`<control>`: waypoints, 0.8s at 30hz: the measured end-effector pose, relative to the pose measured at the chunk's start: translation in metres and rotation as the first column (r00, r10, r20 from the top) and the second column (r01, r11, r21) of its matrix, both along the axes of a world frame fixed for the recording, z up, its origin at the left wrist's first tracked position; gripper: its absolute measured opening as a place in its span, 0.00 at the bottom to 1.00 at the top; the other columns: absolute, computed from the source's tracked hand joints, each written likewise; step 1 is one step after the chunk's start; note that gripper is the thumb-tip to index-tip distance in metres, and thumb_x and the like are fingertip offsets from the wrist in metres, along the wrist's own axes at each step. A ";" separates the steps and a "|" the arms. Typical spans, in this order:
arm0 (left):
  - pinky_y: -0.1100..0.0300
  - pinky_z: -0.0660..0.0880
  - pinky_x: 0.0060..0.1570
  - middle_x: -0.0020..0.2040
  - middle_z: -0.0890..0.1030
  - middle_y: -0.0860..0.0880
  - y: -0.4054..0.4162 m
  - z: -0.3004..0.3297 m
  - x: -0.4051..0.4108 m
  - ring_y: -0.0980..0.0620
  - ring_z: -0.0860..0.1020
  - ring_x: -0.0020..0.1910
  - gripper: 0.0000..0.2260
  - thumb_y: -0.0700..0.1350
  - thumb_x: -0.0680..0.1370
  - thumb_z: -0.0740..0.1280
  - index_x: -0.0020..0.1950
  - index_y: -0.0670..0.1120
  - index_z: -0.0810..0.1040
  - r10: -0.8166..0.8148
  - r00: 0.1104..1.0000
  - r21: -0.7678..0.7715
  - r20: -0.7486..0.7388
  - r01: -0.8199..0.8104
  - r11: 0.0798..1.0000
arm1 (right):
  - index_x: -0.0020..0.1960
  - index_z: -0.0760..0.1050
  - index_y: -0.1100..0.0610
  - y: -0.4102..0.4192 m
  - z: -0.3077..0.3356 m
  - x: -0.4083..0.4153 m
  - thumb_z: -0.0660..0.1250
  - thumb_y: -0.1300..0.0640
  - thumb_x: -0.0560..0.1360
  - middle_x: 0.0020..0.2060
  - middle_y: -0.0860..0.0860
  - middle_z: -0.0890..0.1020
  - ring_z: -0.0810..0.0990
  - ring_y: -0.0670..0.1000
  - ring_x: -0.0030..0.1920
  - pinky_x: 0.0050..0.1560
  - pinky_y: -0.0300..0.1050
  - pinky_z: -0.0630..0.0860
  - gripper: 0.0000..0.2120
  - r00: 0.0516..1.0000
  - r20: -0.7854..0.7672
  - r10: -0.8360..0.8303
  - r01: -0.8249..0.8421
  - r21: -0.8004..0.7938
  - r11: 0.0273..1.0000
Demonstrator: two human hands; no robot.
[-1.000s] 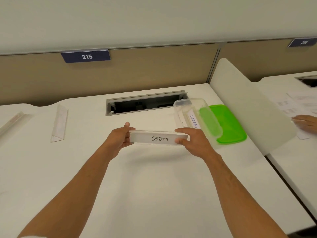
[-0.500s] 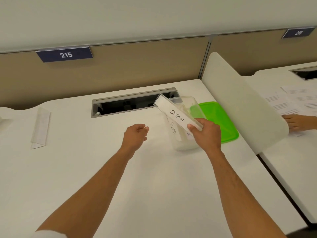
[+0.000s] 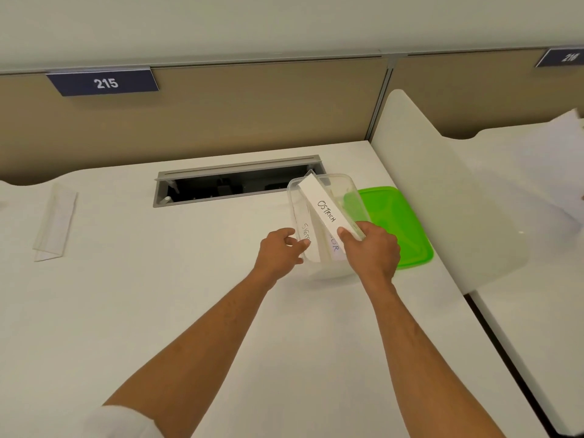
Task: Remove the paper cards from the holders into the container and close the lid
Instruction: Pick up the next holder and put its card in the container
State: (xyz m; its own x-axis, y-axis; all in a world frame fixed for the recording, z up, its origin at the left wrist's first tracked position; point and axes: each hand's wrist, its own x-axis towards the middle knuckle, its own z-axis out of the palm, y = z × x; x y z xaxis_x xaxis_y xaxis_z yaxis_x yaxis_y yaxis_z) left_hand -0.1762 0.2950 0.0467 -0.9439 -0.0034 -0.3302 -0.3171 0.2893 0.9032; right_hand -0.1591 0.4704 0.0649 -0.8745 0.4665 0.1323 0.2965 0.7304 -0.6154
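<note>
My right hand (image 3: 371, 249) grips the near end of a clear holder (image 3: 343, 213) with the white card marked OSTRICH (image 3: 322, 206) in it, tilted over the open clear container (image 3: 350, 184). Inside the container lie other cards (image 3: 308, 238) with handwriting. My left hand (image 3: 279, 251) touches the container's near left wall with fingers spread, holding nothing. The green lid (image 3: 398, 226) lies flat just right of the container, partly under it.
An empty clear holder (image 3: 55, 226) lies at the far left of the white desk (image 3: 158, 295). A cable slot (image 3: 234, 181) opens behind the container. A white divider panel (image 3: 442, 197) stands to the right, with papers (image 3: 556, 147) on the neighbouring desk.
My left hand let go of the holder and moved right to the container's wall. My right hand carried the holder with the OSTRICH card over the container and tilted it.
</note>
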 end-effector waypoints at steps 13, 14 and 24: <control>0.52 0.83 0.47 0.48 0.83 0.40 0.004 -0.006 -0.006 0.47 0.84 0.42 0.22 0.40 0.74 0.74 0.66 0.38 0.73 0.078 0.995 0.078 0.069 -0.084 0.993 | 0.51 0.81 0.56 -0.016 -0.005 -0.015 0.68 0.42 0.71 0.45 0.57 0.84 0.81 0.61 0.46 0.39 0.46 0.71 0.19 0.975 0.204 0.091 -0.129 0.180 0.975; 0.53 0.83 0.45 0.49 0.83 0.39 0.004 -0.006 -0.006 0.46 0.84 0.43 0.22 0.39 0.75 0.73 0.66 0.38 0.72 0.076 0.995 0.086 0.071 -0.082 0.993 | 0.51 0.80 0.56 -0.019 -0.006 -0.018 0.69 0.42 0.71 0.46 0.57 0.83 0.81 0.61 0.46 0.38 0.45 0.70 0.19 0.969 0.225 0.102 -0.145 0.181 0.973; 0.55 0.83 0.41 0.44 0.81 0.41 0.000 -0.007 -0.009 0.43 0.83 0.47 0.21 0.38 0.74 0.73 0.65 0.39 0.72 0.040 0.996 0.100 0.085 -0.049 0.994 | 0.55 0.76 0.58 -0.029 -0.016 -0.034 0.75 0.48 0.68 0.50 0.56 0.81 0.81 0.58 0.49 0.37 0.44 0.71 0.21 0.879 0.428 0.209 -0.290 0.134 0.948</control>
